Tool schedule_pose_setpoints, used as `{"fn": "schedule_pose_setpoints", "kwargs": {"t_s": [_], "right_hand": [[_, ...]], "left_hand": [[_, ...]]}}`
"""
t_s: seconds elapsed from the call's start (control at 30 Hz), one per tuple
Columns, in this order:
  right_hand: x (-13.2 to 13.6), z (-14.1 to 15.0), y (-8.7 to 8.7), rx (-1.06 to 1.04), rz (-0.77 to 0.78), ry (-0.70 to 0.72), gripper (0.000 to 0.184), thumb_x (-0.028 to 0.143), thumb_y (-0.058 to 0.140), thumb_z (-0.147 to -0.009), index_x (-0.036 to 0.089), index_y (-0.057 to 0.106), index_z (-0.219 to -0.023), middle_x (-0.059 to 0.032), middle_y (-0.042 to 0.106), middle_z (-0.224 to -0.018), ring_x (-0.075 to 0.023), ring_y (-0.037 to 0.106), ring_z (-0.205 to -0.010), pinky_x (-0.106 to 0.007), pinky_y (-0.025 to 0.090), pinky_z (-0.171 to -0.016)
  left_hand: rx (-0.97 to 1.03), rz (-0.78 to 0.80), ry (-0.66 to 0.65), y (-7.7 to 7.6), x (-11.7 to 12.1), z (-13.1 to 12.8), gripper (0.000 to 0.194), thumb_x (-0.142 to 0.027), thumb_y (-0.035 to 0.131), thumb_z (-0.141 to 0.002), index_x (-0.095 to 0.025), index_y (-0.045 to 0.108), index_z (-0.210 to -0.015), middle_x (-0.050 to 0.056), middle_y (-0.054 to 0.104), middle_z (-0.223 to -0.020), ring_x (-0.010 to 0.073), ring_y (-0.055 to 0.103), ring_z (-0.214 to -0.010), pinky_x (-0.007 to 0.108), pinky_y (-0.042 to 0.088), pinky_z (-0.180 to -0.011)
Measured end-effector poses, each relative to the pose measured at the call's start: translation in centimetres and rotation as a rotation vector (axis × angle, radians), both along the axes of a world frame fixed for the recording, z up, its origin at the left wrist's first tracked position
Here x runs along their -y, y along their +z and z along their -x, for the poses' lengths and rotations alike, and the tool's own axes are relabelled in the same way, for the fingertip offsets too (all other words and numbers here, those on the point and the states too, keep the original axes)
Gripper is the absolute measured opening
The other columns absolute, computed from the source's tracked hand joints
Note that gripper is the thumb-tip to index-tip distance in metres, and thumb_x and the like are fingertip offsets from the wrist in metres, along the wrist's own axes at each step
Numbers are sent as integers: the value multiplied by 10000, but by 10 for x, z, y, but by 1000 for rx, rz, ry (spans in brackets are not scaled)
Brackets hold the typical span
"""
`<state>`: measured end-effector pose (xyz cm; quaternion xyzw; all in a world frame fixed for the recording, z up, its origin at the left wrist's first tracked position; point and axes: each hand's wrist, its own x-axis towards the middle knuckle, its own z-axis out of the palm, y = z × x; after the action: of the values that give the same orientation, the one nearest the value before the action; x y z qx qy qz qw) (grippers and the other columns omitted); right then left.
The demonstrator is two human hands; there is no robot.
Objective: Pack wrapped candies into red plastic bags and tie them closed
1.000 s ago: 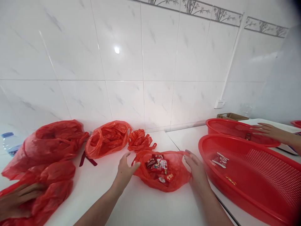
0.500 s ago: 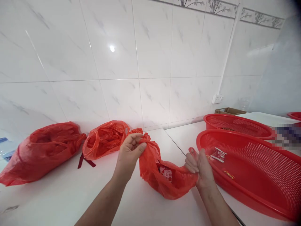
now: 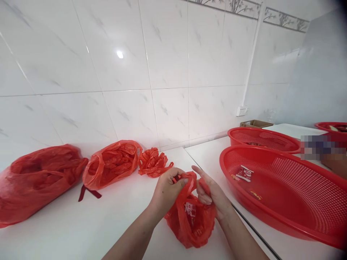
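A small red plastic bag (image 3: 191,218) with wrapped sweets inside sits on the white table (image 3: 89,227) in front of me. My left hand (image 3: 166,189) pinches one handle of the bag near its top. My right hand (image 3: 210,193) is closed on the other handle, index finger stretched out. The two handles are drawn together above the bag.
A large red mesh basket (image 3: 287,195) with a few sweets stands at the right, a second red basket (image 3: 264,139) behind it. Along the tiled wall lie a crumpled red bag (image 3: 153,162), a filled red bag (image 3: 110,164) and a bigger red bag (image 3: 35,180).
My hands have brought the bag's two handles together from wide apart. The view has shifted right, and another person's hands have gone from sight.
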<state>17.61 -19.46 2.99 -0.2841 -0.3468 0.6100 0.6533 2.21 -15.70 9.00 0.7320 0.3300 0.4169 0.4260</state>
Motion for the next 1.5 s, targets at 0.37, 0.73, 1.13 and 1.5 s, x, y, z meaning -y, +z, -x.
{"fn": "schedule_pose_setpoints", "kwargs": {"t_s": [0.37,0.73,1.13,1.5], "right_hand": [[-10,17,-12,224,165,-81,326,474,618,-753,179,496,-685,88,351,-450,-29,217,-376,-201,109,-379],[-10,9,-17,284,116,-33,246,294,475,-781,180,630,-934,39,531,-512,-101,418,-453,-220,314,-457],[-3,8,-16,190,81,183,362,415,572,-806,194,627,-1087,-63,663,-971,-181,611,-858,-344,442,-832],[-5,8,-17,438,25,114,601,211,677,-700,286,398,-1227,17,601,-884,-153,590,-793,-312,457,-743]], "left_hand": [[-51,-150,-63,-30,2,1,361,-243,599,-760,-255,543,-1116,65,572,-1130,213,543,-1012,370,448,-859],[-261,-533,100,-69,-12,7,87,-172,532,-798,-217,591,-753,49,595,-950,210,535,-936,389,437,-847],[-223,-549,184,-75,-20,17,125,-119,502,-789,-218,565,-743,50,645,-1115,231,441,-1209,473,309,-1015],[-329,-577,309,-78,-18,17,96,-164,497,-831,-211,521,-751,-34,637,-770,145,575,-807,491,159,-1063]]}}
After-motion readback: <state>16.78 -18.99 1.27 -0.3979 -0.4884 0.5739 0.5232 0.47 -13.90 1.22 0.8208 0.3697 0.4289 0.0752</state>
